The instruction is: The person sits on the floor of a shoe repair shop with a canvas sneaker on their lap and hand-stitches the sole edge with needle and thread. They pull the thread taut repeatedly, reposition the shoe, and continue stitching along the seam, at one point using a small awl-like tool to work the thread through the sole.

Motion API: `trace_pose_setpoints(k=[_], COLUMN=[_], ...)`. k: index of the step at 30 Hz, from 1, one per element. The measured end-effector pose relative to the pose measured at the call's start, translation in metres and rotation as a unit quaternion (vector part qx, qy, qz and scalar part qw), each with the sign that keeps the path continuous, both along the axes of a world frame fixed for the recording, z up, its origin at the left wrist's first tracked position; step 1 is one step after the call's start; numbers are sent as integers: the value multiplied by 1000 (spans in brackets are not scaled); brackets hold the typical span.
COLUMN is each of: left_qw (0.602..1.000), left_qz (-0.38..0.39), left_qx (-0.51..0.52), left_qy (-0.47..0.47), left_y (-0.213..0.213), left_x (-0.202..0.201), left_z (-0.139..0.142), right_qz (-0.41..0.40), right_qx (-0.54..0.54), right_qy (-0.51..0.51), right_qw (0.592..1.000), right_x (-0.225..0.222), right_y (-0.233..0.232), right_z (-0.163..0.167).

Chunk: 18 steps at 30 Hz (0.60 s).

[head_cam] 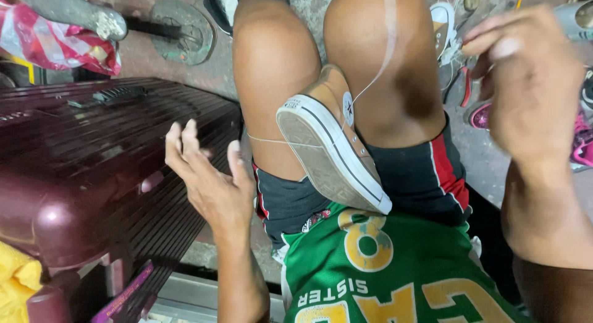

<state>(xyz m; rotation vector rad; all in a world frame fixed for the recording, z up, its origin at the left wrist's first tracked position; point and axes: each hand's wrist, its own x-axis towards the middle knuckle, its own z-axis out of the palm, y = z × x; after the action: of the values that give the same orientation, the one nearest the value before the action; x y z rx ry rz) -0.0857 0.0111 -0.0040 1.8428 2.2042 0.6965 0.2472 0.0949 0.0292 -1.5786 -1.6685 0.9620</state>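
- Tan sneaker (330, 144) wedged between knees, centre frame, sole toward 7 o'clock.
- Right hand (531, 82) at 2 o'clock, fingers pinched on thread (377, 76), pulled taut.
- Left hand (210, 174) at 9 o'clock, fingers spread, holding nothing.
- Likely light, canvas soft, rubber sole stiff; grip at sole edge.

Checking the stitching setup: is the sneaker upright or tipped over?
Tipped: the sneaker lies wedged between the knees, its sole facing outward.

Crumpled red-and-white plastic bag (52, 42) above the maroon suitcase (80, 168); round white-and-dark label patch (348, 108) on a tan sneaker (330, 147) right of that suitcase.
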Motion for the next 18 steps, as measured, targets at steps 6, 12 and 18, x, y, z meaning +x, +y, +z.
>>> trace_pose_setpoints(k=[6,12,18], left_qw=[968,958,956], left_qz=[-166,-230,-217], left_qx=[29,7,15], left_qy=[-187,-173,-196], left_y=[14,40,37], left_x=[27,30,33], left_z=[25,33,28], right_qz=[193,206,219], right_qx=[50,64,70], right_qy=[36,20,-15], right_qw=[979,976,973], right_x=[-50,-61,-62], right_y=[-32,-33,-31], right_z=[-2,-1,7])
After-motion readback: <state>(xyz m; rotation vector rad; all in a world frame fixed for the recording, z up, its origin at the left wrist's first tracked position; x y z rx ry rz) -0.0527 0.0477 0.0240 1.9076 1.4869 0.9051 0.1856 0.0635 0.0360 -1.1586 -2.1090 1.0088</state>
